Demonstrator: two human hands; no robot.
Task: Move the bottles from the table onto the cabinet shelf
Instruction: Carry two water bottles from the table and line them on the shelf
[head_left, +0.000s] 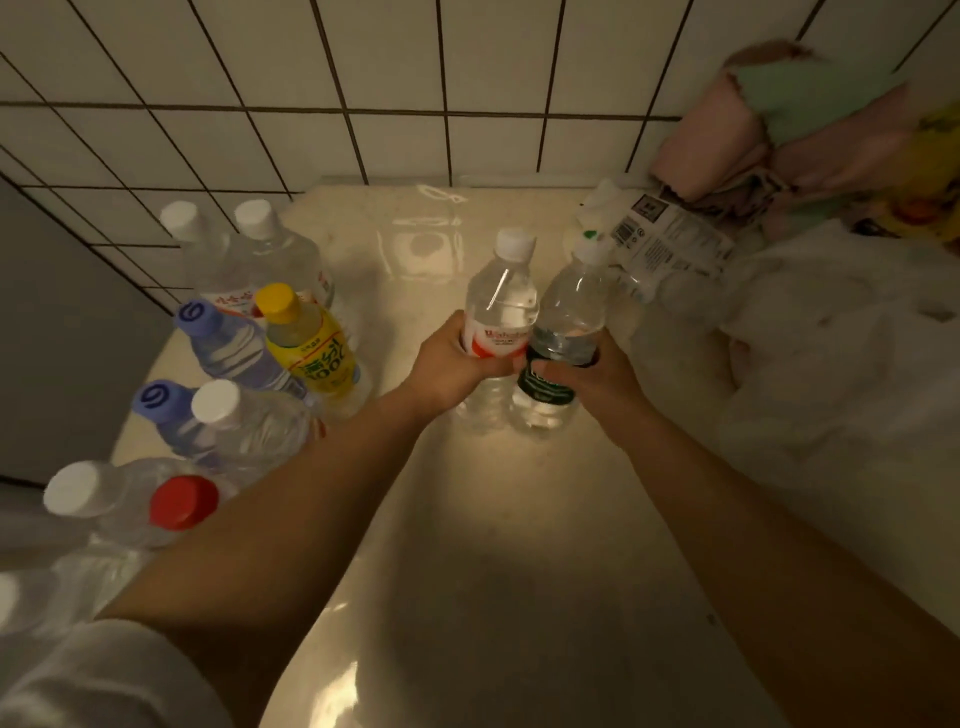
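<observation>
Two clear water bottles stand side by side in the middle of the glossy beige table (467, 545). My left hand (452, 364) grips the one with the red and white label (501, 306) around its middle. My right hand (597, 376) grips the green-labelled bottle (569, 322) the same way. Both bottles are upright and their bases sit at the tabletop. Several more bottles crowd the table's left edge: a yellow drink bottle (309, 343), two with blue caps (223, 343), a red-capped one (182, 501) and clear ones with white caps (270, 244).
A white tiled wall (363, 78) runs behind the table. At the right lie a crumpled white plastic bag (831, 364), a labelled plastic package (670, 239) and pink and green cloth (789, 135). A dark gap (62, 338) borders the table's left side.
</observation>
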